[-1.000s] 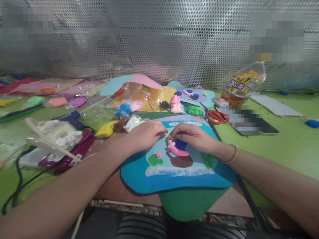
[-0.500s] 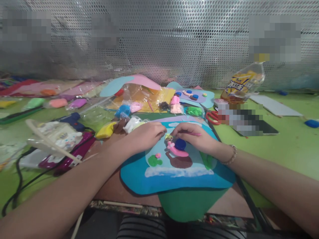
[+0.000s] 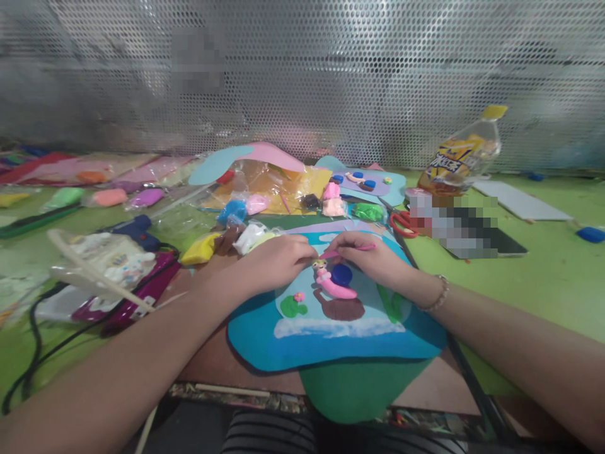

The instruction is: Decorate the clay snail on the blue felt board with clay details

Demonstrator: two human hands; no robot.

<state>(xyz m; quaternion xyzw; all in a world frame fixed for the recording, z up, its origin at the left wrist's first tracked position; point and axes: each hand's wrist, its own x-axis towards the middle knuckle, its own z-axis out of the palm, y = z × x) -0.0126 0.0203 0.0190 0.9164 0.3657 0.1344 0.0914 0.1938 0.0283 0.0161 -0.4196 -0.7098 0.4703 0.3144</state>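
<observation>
A blue felt board (image 3: 331, 343) lies in front of me with a clay picture on it: a pink mermaid figure (image 3: 333, 285), a dark blue clay disc (image 3: 341, 275), a brown mound (image 3: 341, 309) and a green lily pad (image 3: 293, 307). My left hand (image 3: 276, 258) rests on the board's upper left edge, fingers curled, fingertips beside the figure's head. My right hand (image 3: 373, 255) is closed on a thin pink tool (image 3: 350, 250), its tip at the figure's head.
Bags of coloured clay (image 3: 246, 208) and plastic wrap lie behind the board. Red scissors (image 3: 401, 222) and a tilted bottle (image 3: 460, 157) are at the right. A wooden stick on a packet (image 3: 101, 265) and a black cable (image 3: 35, 340) are at the left. A perforated metal wall stands behind.
Both hands have shifted slightly up and closer at the figure's head; the dark blue disc, partly covered before, now shows fully.
</observation>
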